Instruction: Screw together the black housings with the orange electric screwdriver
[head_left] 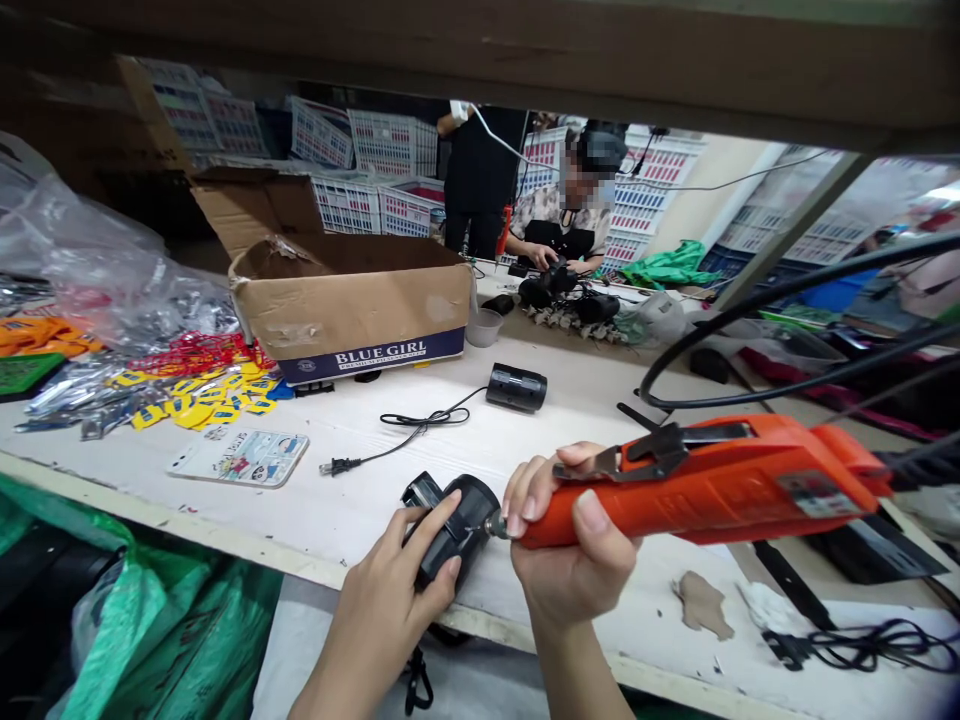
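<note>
My right hand [574, 540] is wrapped round an orange electric screwdriver [697, 490], held nearly level with its bit pointing left. The bit's tip meets the side of a black cylindrical housing [469, 510] near the table's front edge. Fingers of my left hand [405, 580] grip that housing from the left and press it against the table; part of it is hidden under them. Behind it lies a second black cylinder [516, 387] on its side, with a thin black cord running left to a two-pin plug [341, 466].
A cardboard box [360, 310] stands at the back left, beside yellow-tagged packets [214, 395] and a phone [240, 455]. Black cables [750, 300] hang at the right. A coiled cord [885, 645] and cardboard scrap [703, 603] lie front right. Across the table a person [562, 225] handles black parts.
</note>
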